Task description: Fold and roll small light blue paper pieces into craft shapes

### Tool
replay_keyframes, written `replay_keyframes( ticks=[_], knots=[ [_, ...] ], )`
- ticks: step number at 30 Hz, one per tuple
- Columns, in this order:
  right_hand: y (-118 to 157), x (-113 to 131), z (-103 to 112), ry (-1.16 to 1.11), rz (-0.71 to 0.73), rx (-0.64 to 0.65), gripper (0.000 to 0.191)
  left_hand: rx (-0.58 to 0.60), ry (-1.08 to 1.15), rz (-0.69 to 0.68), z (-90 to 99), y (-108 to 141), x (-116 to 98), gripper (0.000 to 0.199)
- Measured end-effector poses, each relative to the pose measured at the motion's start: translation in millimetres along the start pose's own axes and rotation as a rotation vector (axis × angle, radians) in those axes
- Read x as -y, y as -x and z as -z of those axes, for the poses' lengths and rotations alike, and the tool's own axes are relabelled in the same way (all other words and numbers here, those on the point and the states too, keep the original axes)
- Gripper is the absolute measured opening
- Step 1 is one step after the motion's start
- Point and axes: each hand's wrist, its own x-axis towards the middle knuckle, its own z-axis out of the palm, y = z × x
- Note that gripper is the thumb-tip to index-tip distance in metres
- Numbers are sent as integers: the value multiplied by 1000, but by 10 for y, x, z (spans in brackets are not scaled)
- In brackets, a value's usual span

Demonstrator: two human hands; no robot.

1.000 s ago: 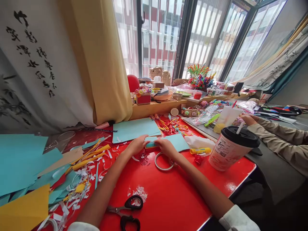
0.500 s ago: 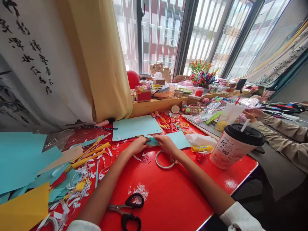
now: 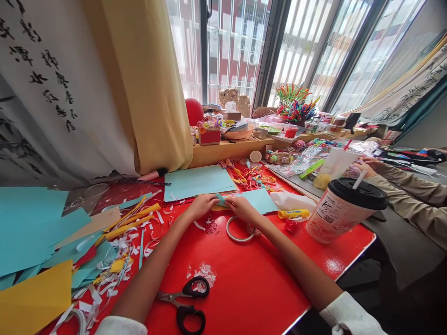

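Observation:
Between my two hands is a small folded piece of light-blue paper (image 3: pixel 221 199), held just above the red table (image 3: pixel 244 274). My left hand (image 3: pixel 203 205) pinches its left end and my right hand (image 3: pixel 241 207) pinches its right end. A strip of yellow shows under the paper; I cannot tell whether it is part of the piece. Behind my hands lies a stack of light-blue sheets (image 3: pixel 199 181), and a smaller light-blue sheet (image 3: pixel 261 201) is just right of my right hand. A roll of tape (image 3: pixel 228 231) rests below my right hand.
Black-handled scissors (image 3: pixel 188 302) lie at the front. Paper scraps (image 3: pixel 115 270) and coloured sheets (image 3: pixel 28 228) cover the left. A yellow glue stick (image 3: pixel 293 214) and a lidded drink cup (image 3: pixel 338 214) stand to the right. Another person's sleeves (image 3: pixel 408 195) show beyond.
The light-blue paper between my fingers has tilted and now looks narrower, with yellow showing beneath it. My hands have stayed in nearly the same place.

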Motion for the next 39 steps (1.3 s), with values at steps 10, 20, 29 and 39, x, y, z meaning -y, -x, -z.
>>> replay_keyframes(
  ticks=[10, 20, 29, 39],
  knots=[
    [-32, -43, -60, 22, -48, -107, 27, 32, -90, -136, -5, 33, 157, 26],
    [9, -4, -37, -4, 22, -5, 33, 56, -157, -154, -85, 53, 199, 17],
    [11, 9, 28, 2, 99, 96, 28, -39, -216, 11, -164, 92, 64, 21],
    [-16, -74, -25, 22, -46, -17, 34, 11, -79, 66, 6, 76, 197, 44]
  ],
)
